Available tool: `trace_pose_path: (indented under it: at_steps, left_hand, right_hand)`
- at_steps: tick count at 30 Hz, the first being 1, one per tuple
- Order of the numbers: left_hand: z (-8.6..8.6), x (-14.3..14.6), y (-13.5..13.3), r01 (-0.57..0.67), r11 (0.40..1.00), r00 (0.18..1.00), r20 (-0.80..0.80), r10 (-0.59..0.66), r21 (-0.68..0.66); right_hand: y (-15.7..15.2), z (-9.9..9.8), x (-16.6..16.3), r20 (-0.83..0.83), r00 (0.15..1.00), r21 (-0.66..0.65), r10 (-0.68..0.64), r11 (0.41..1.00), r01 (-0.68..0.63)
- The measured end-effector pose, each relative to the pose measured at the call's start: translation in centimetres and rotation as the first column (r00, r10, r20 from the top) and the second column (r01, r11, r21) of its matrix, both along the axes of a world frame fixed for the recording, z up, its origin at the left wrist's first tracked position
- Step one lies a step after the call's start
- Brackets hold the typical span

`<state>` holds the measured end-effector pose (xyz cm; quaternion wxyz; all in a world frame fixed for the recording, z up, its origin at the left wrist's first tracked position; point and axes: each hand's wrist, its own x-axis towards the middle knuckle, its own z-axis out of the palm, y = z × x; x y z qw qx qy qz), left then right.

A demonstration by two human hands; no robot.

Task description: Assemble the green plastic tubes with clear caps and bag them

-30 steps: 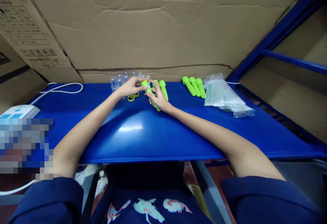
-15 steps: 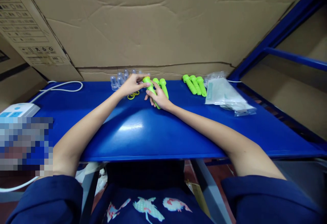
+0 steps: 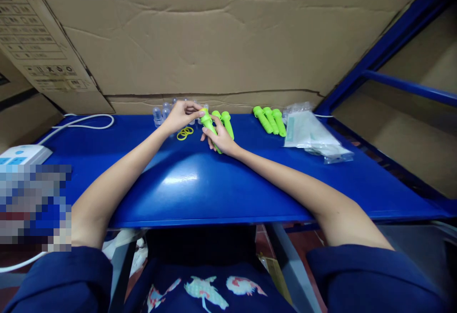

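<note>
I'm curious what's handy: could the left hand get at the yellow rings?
Probably yes: the yellow rings lie uncovered near the left hand, though it's gripping the green tube near its top.

Your green tube (image 3: 209, 124) looks like smooth, opaque plastic with a faint sheen, as do the other green tubes (image 3: 274, 120), while the caps (image 3: 157, 117) near you are clear, shiny plastic and the yellow rings (image 3: 184, 133) look smooth. You work over a blue tabletop (image 3: 182, 180), slick and glossy enough to throw back a white glare, before a matt, creased cardboard panel (image 3: 221, 46). Your dark sleeves (image 3: 60, 275) are matt cloth, and the bags (image 3: 310, 130) at your right are thin, crinkled, glossy clear plastic.
</note>
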<state>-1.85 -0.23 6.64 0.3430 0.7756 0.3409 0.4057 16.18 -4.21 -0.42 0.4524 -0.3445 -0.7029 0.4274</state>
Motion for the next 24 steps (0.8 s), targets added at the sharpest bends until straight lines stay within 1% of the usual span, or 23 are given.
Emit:
trace_pose_path:
  at_steps: [4,7,11,15,20,24]
  left_hand:
    - [0.2,-0.2,0.1,0.031,0.999,1.0,0.002,-0.031,-0.02]
    - [0.1,-0.4,0.3,0.058,0.997,0.998,0.015,-0.058,-0.042]
    - [-0.3,-0.3,0.3,0.082,0.995,0.997,0.017,-0.082,-0.063]
    - [-0.9,0.0,0.4,0.106,0.993,0.994,0.023,-0.105,-0.055]
    - [-1.6,0.3,0.4,0.11,0.994,0.994,0.003,-0.11,0.007]
    - [-2.0,1.0,0.0,0.068,0.998,0.998,-0.005,-0.068,0.01]
  right_hand:
    - [-0.1,0.2,0.1,-0.033,0.998,-0.004,0.046,0.999,-0.046]
    - [-0.1,0.6,0.2,-0.063,0.993,-0.052,0.105,0.993,-0.108]
    - [-0.1,1.2,0.5,-0.095,0.984,-0.135,0.148,0.978,-0.16]
    - [-0.2,1.5,0.8,-0.112,0.977,-0.168,0.181,0.966,-0.198]
    - [0.1,1.1,0.8,-0.113,0.976,-0.161,0.187,0.966,-0.203]
    - [0.3,0.6,0.6,-0.112,0.986,-0.125,0.126,0.982,-0.14]
